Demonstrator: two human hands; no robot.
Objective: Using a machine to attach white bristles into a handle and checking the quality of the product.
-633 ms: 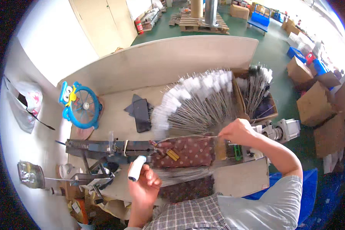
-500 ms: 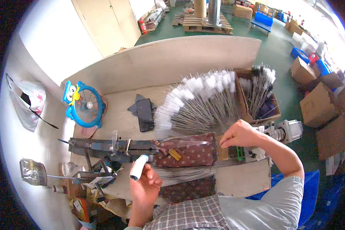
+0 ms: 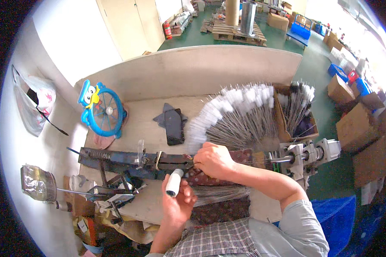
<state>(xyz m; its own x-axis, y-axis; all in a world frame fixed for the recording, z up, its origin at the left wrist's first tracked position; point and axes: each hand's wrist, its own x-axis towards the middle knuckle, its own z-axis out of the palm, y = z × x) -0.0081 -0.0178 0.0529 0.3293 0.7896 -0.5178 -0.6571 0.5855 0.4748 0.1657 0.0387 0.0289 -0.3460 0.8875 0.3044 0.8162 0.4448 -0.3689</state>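
Note:
My right hand [image 3: 213, 161] is pinched shut at the right end of a long dark metal bar fixture [image 3: 120, 160]. A thin wire [image 3: 255, 162] appears to run from its fingers towards the metal chuck [image 3: 294, 158] on the right; the fingertips partly hide it. Below the fixture, my left hand [image 3: 180, 204] is palm up, its fingers loosely curled and apart. A white tube-like sleeve [image 3: 174, 183] with a dark end seems to sit on its forefinger. Under my right forearm lies a dotted brown cloth [image 3: 244, 155], with a bundle of thin wires [image 3: 218, 195] in front of it.
Many white-tipped wire brushes [image 3: 240, 115] fan out behind my right hand, beside a cardboard box [image 3: 283, 122] of more brushes. A black phone [image 3: 174, 126] and a blue toy-like wheel [image 3: 105, 112] stand further left. A low board [image 3: 193, 66] edges the table's back.
My right hand has moved left, from near the chuck to the end of the bar fixture. My left hand stays below the fixture, and the whole view has shifted slightly.

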